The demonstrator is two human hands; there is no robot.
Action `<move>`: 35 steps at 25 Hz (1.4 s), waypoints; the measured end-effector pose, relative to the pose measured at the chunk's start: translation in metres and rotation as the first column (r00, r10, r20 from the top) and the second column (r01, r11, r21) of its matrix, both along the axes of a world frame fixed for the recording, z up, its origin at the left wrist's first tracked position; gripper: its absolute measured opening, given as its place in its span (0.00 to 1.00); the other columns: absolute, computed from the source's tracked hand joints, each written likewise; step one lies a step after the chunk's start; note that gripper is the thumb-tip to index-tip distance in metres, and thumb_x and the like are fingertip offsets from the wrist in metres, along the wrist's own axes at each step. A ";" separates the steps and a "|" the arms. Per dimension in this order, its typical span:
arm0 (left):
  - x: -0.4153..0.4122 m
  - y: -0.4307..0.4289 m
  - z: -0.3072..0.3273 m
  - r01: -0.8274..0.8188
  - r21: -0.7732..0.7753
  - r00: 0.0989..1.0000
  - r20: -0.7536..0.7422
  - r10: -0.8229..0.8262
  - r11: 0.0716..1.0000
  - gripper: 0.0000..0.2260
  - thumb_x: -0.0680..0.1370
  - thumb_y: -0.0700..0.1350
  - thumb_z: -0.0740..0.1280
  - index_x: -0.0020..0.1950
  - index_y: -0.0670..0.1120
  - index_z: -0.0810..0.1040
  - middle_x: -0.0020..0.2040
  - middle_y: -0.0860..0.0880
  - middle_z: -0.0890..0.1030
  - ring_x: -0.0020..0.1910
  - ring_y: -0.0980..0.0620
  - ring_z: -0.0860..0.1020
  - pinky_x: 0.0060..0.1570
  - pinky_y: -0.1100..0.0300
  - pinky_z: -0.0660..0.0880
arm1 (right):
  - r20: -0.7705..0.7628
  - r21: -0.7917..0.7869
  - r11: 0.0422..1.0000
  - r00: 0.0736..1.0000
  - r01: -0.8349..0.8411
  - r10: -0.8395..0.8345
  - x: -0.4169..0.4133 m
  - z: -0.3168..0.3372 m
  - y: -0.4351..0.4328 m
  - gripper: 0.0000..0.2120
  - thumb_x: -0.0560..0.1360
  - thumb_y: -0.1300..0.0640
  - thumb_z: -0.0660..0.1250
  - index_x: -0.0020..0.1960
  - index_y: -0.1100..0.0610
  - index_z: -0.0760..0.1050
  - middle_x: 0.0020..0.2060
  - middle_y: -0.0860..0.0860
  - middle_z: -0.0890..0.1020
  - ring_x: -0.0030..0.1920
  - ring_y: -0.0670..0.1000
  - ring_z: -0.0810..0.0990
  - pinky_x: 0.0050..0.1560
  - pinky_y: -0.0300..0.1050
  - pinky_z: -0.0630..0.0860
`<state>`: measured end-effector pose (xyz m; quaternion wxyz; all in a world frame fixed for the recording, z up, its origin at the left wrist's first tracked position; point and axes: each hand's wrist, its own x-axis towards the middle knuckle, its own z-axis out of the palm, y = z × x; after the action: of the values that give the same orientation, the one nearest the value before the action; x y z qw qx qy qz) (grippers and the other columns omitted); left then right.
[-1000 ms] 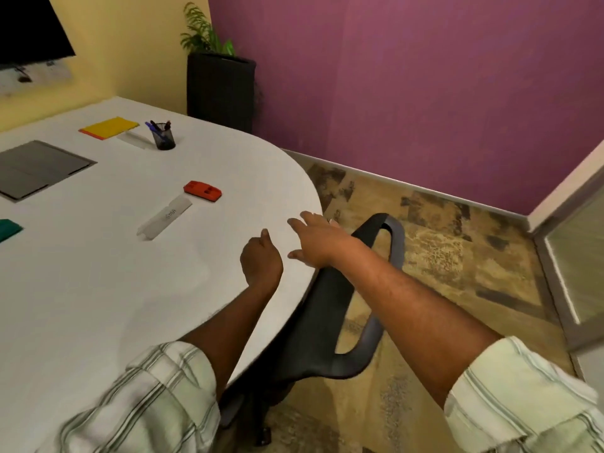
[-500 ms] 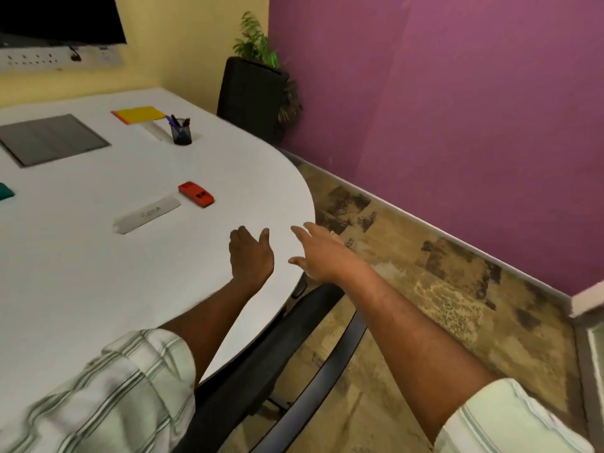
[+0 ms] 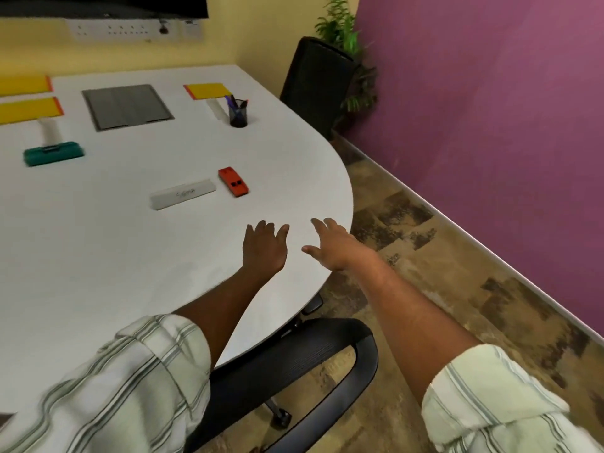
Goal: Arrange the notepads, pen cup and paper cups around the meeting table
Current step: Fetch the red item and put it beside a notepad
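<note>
At the rounded near end of the white table [image 3: 137, 256], smooth and matte, a black mesh chair [image 3: 294, 361] sits tucked partly under the edge, and both your arms reach across it. Your left hand [image 3: 264, 248] and right hand [image 3: 336, 245] are empty with fingers spread, low over the bare top near the right edge; whether they touch it cannot be told. Farther in lies a flat grey ribbed panel [image 3: 127, 106], set into the middle. One thin yellow notepad [image 3: 207, 91] lies toward the far right edge, and two more notepads [image 3: 29, 109] lie toward the far left. The pen cup [image 3: 238, 113], dark and see-through like wire mesh, stands upright just beside the first pad with pens leaning out. No paper cups are in view. A long white name card [image 3: 183, 193] and a small red block [image 3: 233, 181] lie between your hands and the cup. As you reach for the cup, a sleeve or forearm could sweep those two off their spots. The cup looks light and top-heavy, so a knock at the rim would likely tip it and scatter the pens. The pads may slide on the slick top rather than lift.
</note>
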<state>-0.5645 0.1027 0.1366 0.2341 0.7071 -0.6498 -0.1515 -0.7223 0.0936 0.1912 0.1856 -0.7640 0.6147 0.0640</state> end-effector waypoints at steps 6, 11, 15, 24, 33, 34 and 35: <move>-0.021 -0.022 0.000 -0.207 0.063 0.978 0.033 0.205 0.976 0.20 0.82 0.50 0.54 0.64 0.38 0.73 0.61 0.36 0.75 0.63 0.36 0.70 0.66 0.44 0.60 | 0.076 0.016 0.982 0.979 -0.190 0.188 -0.035 -0.029 -0.049 0.37 0.78 0.39 0.57 0.78 0.52 0.44 0.77 0.56 0.50 0.76 0.58 0.52 0.75 0.57 0.55; -0.060 -0.026 0.007 -0.427 0.187 0.887 -0.105 0.451 0.884 0.25 0.81 0.57 0.51 0.59 0.36 0.72 0.60 0.36 0.76 0.62 0.36 0.71 0.60 0.47 0.66 | 0.129 0.023 0.934 0.928 -0.356 0.350 -0.057 -0.039 -0.083 0.37 0.78 0.40 0.58 0.78 0.54 0.45 0.76 0.58 0.53 0.75 0.60 0.57 0.71 0.56 0.60; -0.061 -0.032 0.006 -0.476 0.175 0.857 -0.127 0.499 0.862 0.26 0.82 0.56 0.51 0.60 0.34 0.73 0.59 0.35 0.77 0.61 0.37 0.73 0.61 0.49 0.67 | 0.196 0.012 0.924 0.907 -0.383 0.374 -0.040 -0.047 -0.099 0.35 0.79 0.42 0.58 0.77 0.59 0.48 0.73 0.61 0.58 0.72 0.62 0.61 0.69 0.57 0.64; -0.045 -0.085 -0.016 -0.424 0.292 0.860 -0.167 0.483 0.857 0.20 0.82 0.52 0.52 0.67 0.40 0.70 0.66 0.39 0.73 0.65 0.40 0.71 0.65 0.49 0.67 | 0.251 -0.030 0.939 0.907 -0.341 0.338 -0.006 -0.076 -0.139 0.32 0.79 0.45 0.60 0.75 0.61 0.52 0.68 0.60 0.64 0.68 0.61 0.67 0.64 0.55 0.69; -0.016 -0.160 -0.061 -0.564 0.273 0.760 -0.197 0.619 0.780 0.16 0.82 0.46 0.52 0.61 0.38 0.72 0.56 0.38 0.75 0.58 0.39 0.74 0.58 0.49 0.70 | 0.413 0.027 0.942 0.862 -0.335 0.295 0.065 -0.124 -0.240 0.26 0.78 0.48 0.63 0.68 0.63 0.60 0.61 0.60 0.70 0.62 0.60 0.72 0.57 0.53 0.72; -0.008 -0.174 -0.070 -0.599 0.283 0.732 -0.186 0.655 0.750 0.16 0.82 0.46 0.53 0.64 0.37 0.70 0.59 0.38 0.74 0.61 0.40 0.73 0.61 0.50 0.69 | 0.420 0.048 0.938 0.859 -0.344 0.294 0.075 -0.132 -0.260 0.26 0.78 0.49 0.63 0.68 0.63 0.59 0.61 0.60 0.70 0.62 0.60 0.72 0.58 0.53 0.72; -0.001 -0.190 -0.077 -0.629 0.312 0.698 -0.176 0.694 0.712 0.18 0.82 0.46 0.55 0.68 0.37 0.68 0.63 0.38 0.73 0.64 0.41 0.71 0.64 0.52 0.67 | 0.429 0.075 0.935 0.858 -0.347 0.284 0.084 -0.139 -0.281 0.27 0.78 0.49 0.63 0.68 0.63 0.59 0.62 0.61 0.70 0.63 0.61 0.72 0.58 0.53 0.72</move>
<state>-0.5659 -0.0872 0.0593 0.2798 0.8870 -0.2878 -0.2284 -0.6386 -0.1873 0.0518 0.3542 -0.8345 0.4215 -0.0227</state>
